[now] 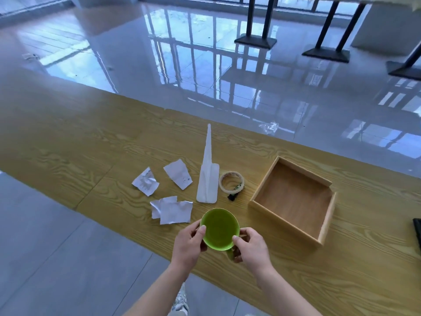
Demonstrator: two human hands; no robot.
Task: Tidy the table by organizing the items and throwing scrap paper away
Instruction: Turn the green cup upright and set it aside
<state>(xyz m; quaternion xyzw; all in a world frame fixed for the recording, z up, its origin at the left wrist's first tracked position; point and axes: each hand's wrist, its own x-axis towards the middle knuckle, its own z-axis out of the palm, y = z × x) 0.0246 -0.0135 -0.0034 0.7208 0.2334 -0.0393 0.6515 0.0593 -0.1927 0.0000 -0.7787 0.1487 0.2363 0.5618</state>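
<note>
A green cup [219,228] is held over the near edge of the wooden table [91,137]. My left hand [188,244] grips its left rim and my right hand [249,246] holds its right side and handle. Three torn scraps of white paper lie to the left: one at the far left [145,182], one behind [178,174], one crumpled just left of the cup [172,209]. A long white plastic tool [207,179] lies pointing away from me. A roll of beige tape [231,181] sits beside it, with a small black clip [232,196] in front.
An open wooden tray box [328,215] stands on the table to the right of the cup, with nothing inside. A dark object [417,233] shows at the right edge. Beyond the table lie a glossy floor, a plastic wrapper [270,127] and black table legs [256,39].
</note>
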